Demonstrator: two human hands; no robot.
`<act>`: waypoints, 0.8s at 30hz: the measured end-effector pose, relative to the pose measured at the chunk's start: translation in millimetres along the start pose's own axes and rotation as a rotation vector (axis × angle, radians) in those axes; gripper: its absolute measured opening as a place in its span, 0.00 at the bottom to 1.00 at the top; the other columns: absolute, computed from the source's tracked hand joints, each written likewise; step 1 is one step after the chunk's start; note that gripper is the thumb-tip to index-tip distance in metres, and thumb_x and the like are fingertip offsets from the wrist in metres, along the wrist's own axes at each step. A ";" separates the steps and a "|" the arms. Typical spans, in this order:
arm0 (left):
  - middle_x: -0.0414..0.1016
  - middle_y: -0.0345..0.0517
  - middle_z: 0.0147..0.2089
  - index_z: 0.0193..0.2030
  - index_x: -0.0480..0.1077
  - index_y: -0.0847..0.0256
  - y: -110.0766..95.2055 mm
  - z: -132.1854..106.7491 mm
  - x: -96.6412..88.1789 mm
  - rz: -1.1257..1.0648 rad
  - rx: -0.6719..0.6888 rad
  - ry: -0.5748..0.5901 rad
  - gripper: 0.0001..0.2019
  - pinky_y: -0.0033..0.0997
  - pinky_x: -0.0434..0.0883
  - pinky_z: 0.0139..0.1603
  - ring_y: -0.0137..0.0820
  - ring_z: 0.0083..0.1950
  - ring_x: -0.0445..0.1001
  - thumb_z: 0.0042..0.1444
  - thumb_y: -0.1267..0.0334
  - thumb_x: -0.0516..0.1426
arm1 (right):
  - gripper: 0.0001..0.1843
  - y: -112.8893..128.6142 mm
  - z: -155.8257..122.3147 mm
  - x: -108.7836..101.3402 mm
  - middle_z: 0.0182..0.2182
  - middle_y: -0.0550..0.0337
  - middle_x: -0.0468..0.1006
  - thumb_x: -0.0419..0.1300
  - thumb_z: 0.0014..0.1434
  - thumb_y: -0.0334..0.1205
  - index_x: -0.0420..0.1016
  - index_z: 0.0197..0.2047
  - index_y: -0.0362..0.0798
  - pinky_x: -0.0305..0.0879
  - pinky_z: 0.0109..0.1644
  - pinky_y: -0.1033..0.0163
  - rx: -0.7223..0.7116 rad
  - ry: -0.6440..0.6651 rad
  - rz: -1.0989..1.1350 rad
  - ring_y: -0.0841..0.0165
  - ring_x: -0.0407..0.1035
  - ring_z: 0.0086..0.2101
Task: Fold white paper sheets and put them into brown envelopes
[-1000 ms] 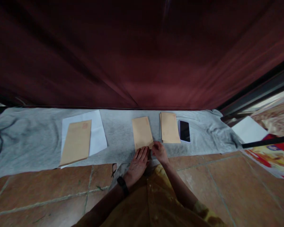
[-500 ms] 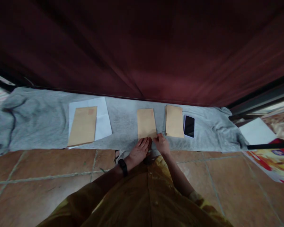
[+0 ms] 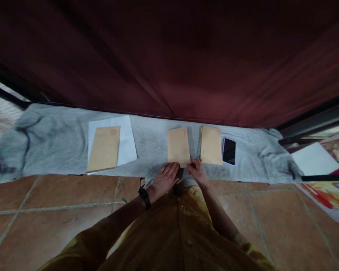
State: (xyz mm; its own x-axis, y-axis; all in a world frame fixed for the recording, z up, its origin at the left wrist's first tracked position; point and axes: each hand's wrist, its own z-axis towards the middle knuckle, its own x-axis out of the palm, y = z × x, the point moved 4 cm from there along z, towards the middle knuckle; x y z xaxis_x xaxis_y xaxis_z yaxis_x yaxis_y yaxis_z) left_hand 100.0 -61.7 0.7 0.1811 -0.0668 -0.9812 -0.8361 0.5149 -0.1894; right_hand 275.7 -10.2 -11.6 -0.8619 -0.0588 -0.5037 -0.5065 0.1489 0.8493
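Lower centre | left hand (image 3: 164, 180): fingers extended on envelope (image 3: 178, 146), lower-left corner, grip unclear | right hand (image 3: 197, 171): pinches lower-right corner

Grey cloth (image 3: 151, 145) lies open between white paper (image 3: 127, 145) and middle envelope (image 3: 178, 146) — rightward, stacked envelopes (image 3: 211, 145) and a phone (image 3: 229, 151) crowd passage; dark-red fabric (image 3: 180, 82) bars the far edge.

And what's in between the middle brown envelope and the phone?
In the head view, a small pile of brown envelopes lies on the grey cloth, between the middle envelope and the phone.
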 end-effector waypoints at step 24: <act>0.82 0.48 0.43 0.45 0.75 0.61 20.0 37.1 2.8 -1.837 -0.986 -0.782 0.23 0.29 0.78 0.33 0.31 0.36 0.81 0.41 0.58 0.72 | 0.24 6.3 -10.4 33.2 0.38 0.52 0.79 0.53 0.64 0.53 0.72 0.55 0.46 0.75 0.35 0.59 0.031 -0.032 0.302 0.63 0.75 0.34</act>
State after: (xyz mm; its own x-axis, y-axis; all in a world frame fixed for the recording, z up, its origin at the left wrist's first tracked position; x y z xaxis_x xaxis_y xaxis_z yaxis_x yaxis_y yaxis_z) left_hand 103.0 -19.9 -4.5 0.7326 0.5527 0.3973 0.5674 -0.1733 -0.8050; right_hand 243.6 -21.5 -21.3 -0.9718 0.0236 -0.2344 -0.2262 0.1852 0.9563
